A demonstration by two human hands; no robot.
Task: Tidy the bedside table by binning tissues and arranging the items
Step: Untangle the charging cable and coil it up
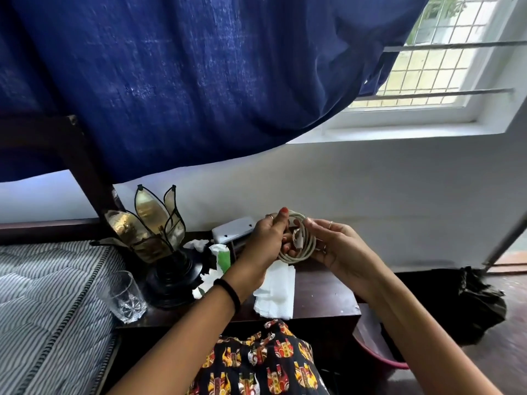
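Above the dark wooden bedside table (322, 297) I hold a coiled white cable (302, 244) in both hands. My left hand (266, 238) grips the coil's left side, thumb raised. My right hand (333, 243) pinches its right side. Flat white tissues (278, 292) lie on the table under my hands. Crumpled tissues (196, 244) sit near the lamp, and another crumpled piece (206, 280) lies by my left wrist. A green-and-white tissue pack (223, 258) stands behind my left forearm. A white box-like device (232, 230) rests at the back against the wall.
A petal-shaped glass lamp (155, 238) on a black base stands at the table's left. An empty drinking glass (122, 297) sits at the front left corner. A striped mattress (42, 303) borders the left. A pink bin (382, 357) and black bag (467, 306) are right of the table.
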